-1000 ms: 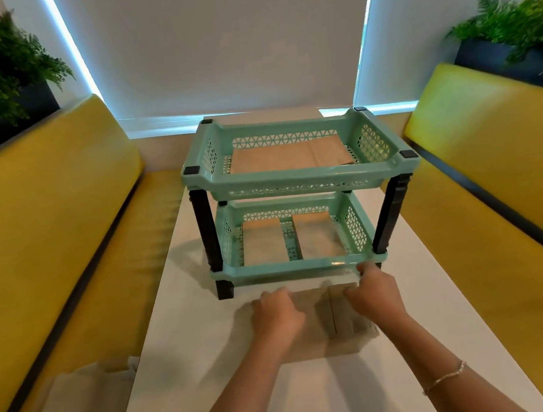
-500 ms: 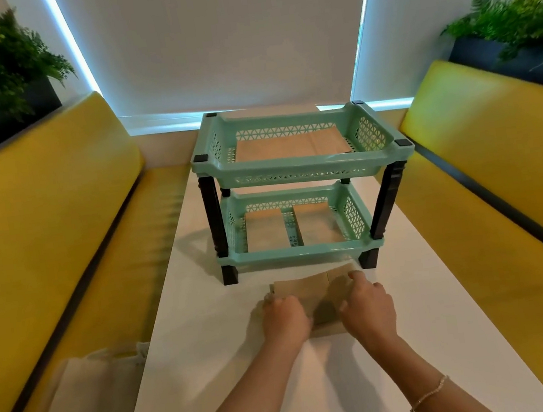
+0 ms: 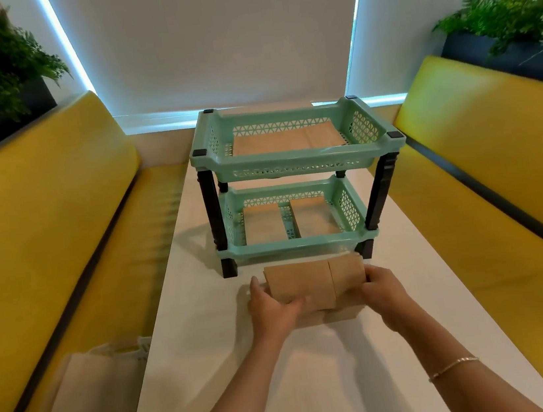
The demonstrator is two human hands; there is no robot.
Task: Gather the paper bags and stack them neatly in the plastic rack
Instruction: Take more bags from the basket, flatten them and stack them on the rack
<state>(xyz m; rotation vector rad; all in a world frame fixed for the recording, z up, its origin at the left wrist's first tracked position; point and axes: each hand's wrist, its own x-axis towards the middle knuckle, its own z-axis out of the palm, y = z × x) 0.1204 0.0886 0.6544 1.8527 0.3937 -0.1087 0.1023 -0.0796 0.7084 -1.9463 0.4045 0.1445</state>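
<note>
Both hands hold one small stack of brown paper bags (image 3: 315,284) between them, just above the white table (image 3: 448,303). The left hand (image 3: 273,309) grips the stack's left end, thumb lying over the top and fingers curled underneath. The right hand (image 3: 383,291) clamps the right end in the same way. A thin bracelet (image 3: 453,366) circles the right wrist.

A second ago the bags lay flat on the table under both hands, which were pressing and squaring them. Now the stack has been picked up and its far edge tips up, facing forward. This suggests the tidying step is finished and the bags are ready to go into the rack.

Directly beyond the fingertips, close to the far edge of the stack, stands the green plastic rack (image 3: 299,164) with two shelves on dark legs. Its top shelf already holds flat brown bags (image 3: 286,141). The lower shelf, level with the raised stack, holds two more piles side by side (image 3: 285,219).

Off to the left of the left hand, down on the yellow bench (image 3: 42,236), lies a pale bag (image 3: 90,385), blurred. A matching bench runs along the right side.
</note>
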